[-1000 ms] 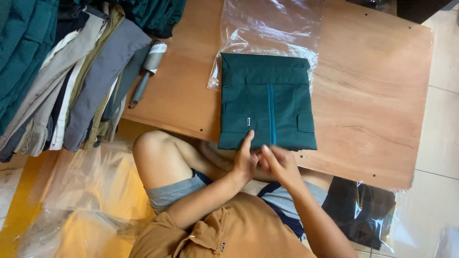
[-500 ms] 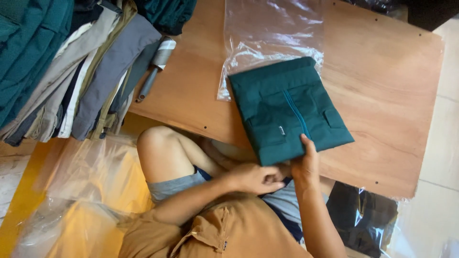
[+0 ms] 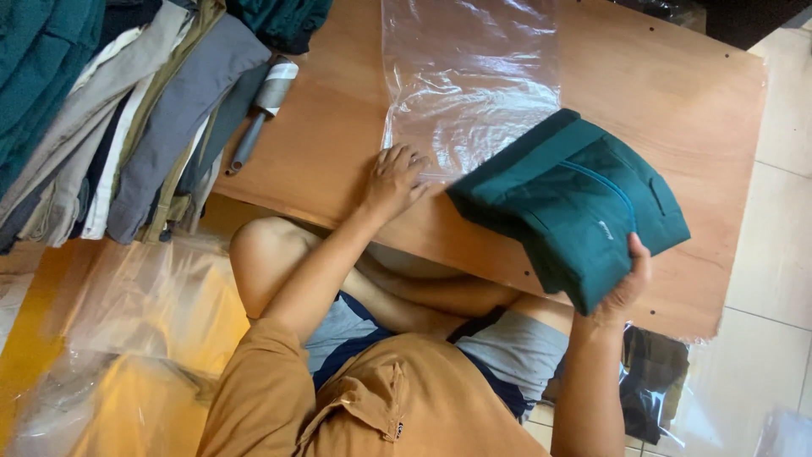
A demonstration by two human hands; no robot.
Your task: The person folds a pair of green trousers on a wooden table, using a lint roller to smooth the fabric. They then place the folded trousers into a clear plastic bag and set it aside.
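Right hand (image 3: 624,283) gripping the folded green garment (image 3: 568,203) lifted off the wooden worktop (image 3: 338,135), left hand (image 3: 393,179) spread flat, fingers on the clear plastic bag (image 3: 469,80)

A low wooden tabletop (image 3: 338,144) carries a clear plastic bag (image 3: 469,85) lying flat near its middle, a grey-handled tool (image 3: 258,118) — and folded trousers (image 3: 127,110) stacked along its left edge

single head-worn view, looking steeply down from above the seated person. near range: own lap and arms fill the lower frame. wooden board (image 3: 338,144) runs across the upper half, tilted slightly; tiled floor (image 3: 782,220) at right edge. no second view to overlap.
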